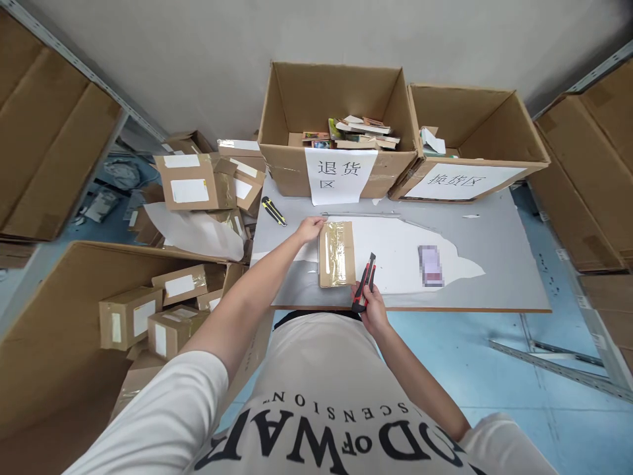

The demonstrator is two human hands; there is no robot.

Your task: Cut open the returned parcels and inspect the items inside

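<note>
Left hand (310,229) resting open-fingered on the upper left corner of a flat taped parcel (337,253) at frame centre on the table (499,264), right hand (370,305) just below it, grip closed around a red box cutter (364,284).

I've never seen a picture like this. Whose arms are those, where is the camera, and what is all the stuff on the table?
There is no machine here: the camera sits on a person's head and looks down, so you see their own chest and arms. The left hand steadies a small taped cardboard parcel lying flat on the grey table. The right hand grips a red and black utility knife beside the parcel. A second knife, yellow and black, lies further back on the table. Behind stand two open cartons with paper labels; the left one holds small flat items. More taped parcels are heaped at the left.
</note>
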